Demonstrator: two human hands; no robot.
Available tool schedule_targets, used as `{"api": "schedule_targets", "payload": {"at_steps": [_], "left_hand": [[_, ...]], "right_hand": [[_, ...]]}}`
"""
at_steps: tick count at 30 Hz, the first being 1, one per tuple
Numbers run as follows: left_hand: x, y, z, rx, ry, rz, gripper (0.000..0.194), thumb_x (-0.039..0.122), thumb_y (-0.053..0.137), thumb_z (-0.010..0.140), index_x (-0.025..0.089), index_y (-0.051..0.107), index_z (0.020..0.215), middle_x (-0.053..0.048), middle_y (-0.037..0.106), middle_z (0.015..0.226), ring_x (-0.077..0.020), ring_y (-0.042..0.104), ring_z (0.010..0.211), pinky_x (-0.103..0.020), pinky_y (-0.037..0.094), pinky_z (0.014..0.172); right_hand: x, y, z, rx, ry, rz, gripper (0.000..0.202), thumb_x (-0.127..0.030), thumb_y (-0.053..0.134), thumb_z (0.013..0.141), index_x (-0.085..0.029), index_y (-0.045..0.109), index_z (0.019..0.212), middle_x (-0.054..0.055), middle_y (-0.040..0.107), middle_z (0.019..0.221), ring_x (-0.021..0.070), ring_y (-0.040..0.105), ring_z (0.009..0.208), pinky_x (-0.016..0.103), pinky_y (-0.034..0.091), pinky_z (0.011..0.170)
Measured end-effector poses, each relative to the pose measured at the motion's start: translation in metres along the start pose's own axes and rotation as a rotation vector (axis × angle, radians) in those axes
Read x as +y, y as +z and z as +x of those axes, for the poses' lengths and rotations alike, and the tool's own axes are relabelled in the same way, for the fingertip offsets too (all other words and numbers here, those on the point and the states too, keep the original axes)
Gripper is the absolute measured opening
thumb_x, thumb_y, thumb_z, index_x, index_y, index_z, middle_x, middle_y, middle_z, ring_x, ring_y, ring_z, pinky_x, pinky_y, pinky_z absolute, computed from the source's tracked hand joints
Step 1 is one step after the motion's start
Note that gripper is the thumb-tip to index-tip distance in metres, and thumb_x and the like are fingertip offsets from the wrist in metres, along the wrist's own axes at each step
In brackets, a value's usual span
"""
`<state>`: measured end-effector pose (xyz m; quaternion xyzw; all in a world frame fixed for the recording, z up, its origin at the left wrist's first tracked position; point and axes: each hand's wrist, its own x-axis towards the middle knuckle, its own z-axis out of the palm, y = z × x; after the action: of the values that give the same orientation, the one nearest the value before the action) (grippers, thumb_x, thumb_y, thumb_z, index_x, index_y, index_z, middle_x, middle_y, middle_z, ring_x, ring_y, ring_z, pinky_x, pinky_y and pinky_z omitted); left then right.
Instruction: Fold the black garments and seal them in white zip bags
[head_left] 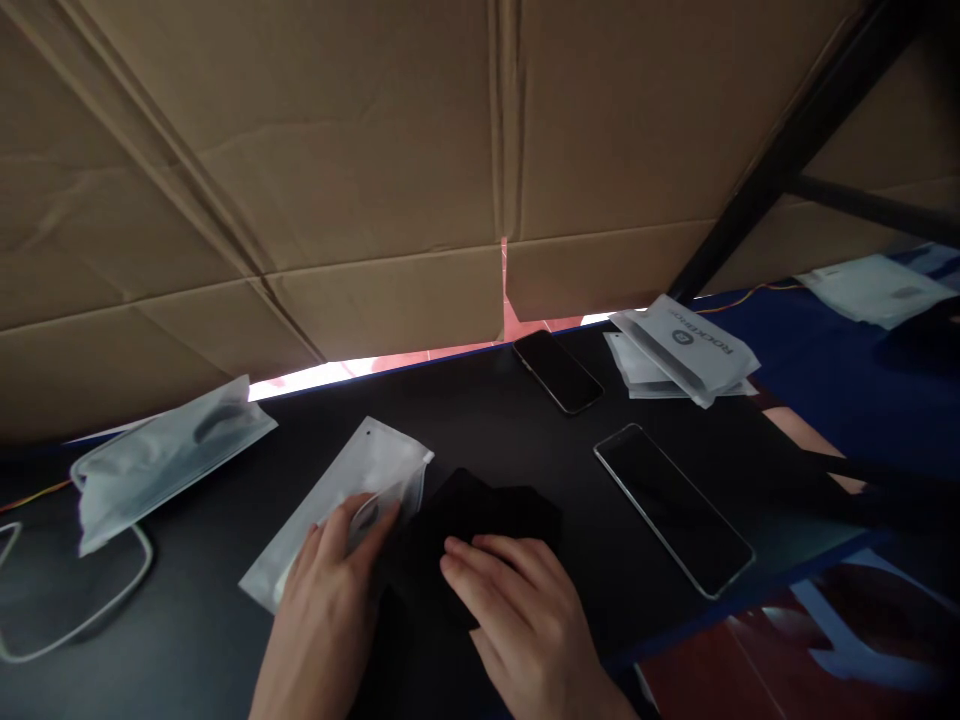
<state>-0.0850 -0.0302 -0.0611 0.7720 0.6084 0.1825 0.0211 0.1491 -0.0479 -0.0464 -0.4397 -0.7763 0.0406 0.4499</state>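
Black bundle (472, 500) is lying outside the pouch (341, 480), left hand (330, 565) pinching its edge, half-curled right hand (521, 605) touching the bundle, grip unclear.

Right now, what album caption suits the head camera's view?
Left hand on a frosted zip pouch, right hand on an indistinct black item, two smartphones lying nearby on the black tabletop.

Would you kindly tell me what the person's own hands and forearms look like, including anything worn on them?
The left hand and right hand are bare, five-fingered human hands; no glove, ring, bracelet, watch or marking shows. No sleeve shows on the left; whether the dark edge by the right wrist is a sleeve is unclear.
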Motion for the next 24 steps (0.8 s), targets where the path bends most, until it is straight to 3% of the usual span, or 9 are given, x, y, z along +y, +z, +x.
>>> {"api": "schedule_targets", "payload": {"at_steps": [2,5,9,13,17,20,24], "left_hand": [[0.001,-0.001,0.002,-0.001,-0.003,0.001,0.052,0.014,0.042,0.098,0.028,0.070,0.139,-0.013,0.072,0.139,-0.0345,0.079,0.111,-0.056,0.070,0.094],[0.003,-0.005,0.003,-0.004,0.035,-0.014,0.044,0.016,0.047,0.093,0.026,0.075,0.125,-0.012,0.073,0.145,-0.0342,0.079,0.117,-0.052,0.070,0.098],[0.006,-0.017,0.008,-0.020,0.117,-0.054,0.033,0.019,0.048,0.095,0.026,0.078,0.107,-0.007,0.075,0.150,-0.0284,0.083,0.119,-0.040,0.071,0.098],[0.021,-0.026,0.014,0.050,0.146,-0.124,0.044,0.028,0.052,0.106,0.032,0.067,0.147,-0.001,0.073,0.152,-0.0233,0.078,0.128,-0.033,0.067,0.101],[0.033,-0.031,0.009,-0.017,0.208,-0.183,0.058,0.028,0.047,0.111,0.037,0.045,0.169,0.001,0.064,0.163,-0.0210,0.071,0.138,-0.034,0.061,0.109],[0.021,-0.034,0.000,-0.130,0.208,-0.170,0.059,0.036,0.046,0.114,0.044,0.036,0.172,0.005,0.060,0.166,-0.0239,0.067,0.143,-0.037,0.064,0.105],[-0.004,-0.028,-0.002,-0.243,0.238,-0.109,0.064,0.039,0.042,0.115,0.042,0.024,0.176,0.003,0.048,0.174,-0.0338,0.043,0.161,-0.055,0.058,0.112]], "right_hand": [[-0.003,0.001,0.002,0.068,-0.013,0.005,0.033,-0.005,0.050,0.112,-0.020,0.077,0.125,-0.003,0.085,0.126,0.0196,0.078,0.109,0.033,0.058,0.092],[-0.008,0.012,0.001,0.103,0.003,-0.011,0.030,-0.010,0.052,0.114,-0.022,0.078,0.123,-0.005,0.083,0.131,0.0218,0.076,0.116,0.035,0.057,0.093],[-0.012,0.026,-0.002,-0.116,0.067,-0.052,0.030,-0.006,0.054,0.111,-0.020,0.076,0.124,-0.002,0.080,0.139,0.0226,0.075,0.109,0.038,0.059,0.086],[-0.020,0.032,0.004,-0.297,0.155,-0.142,0.030,0.002,0.062,0.097,-0.017,0.078,0.113,0.005,0.081,0.133,0.0265,0.072,0.093,0.043,0.060,0.077],[-0.021,0.028,0.010,-0.344,0.103,-0.118,0.026,-0.003,0.068,0.092,-0.015,0.079,0.113,0.006,0.084,0.103,0.0271,0.069,0.088,0.043,0.060,0.080],[-0.012,0.016,0.010,-0.454,-0.084,0.001,0.010,-0.015,0.068,0.101,-0.019,0.078,0.101,0.001,0.081,0.091,0.0258,0.070,0.107,0.040,0.057,0.099],[-0.001,0.012,0.001,-0.576,-0.278,0.135,0.015,-0.027,0.062,0.112,-0.021,0.076,0.113,-0.003,0.084,0.106,0.0213,0.069,0.114,0.036,0.055,0.102]]}}
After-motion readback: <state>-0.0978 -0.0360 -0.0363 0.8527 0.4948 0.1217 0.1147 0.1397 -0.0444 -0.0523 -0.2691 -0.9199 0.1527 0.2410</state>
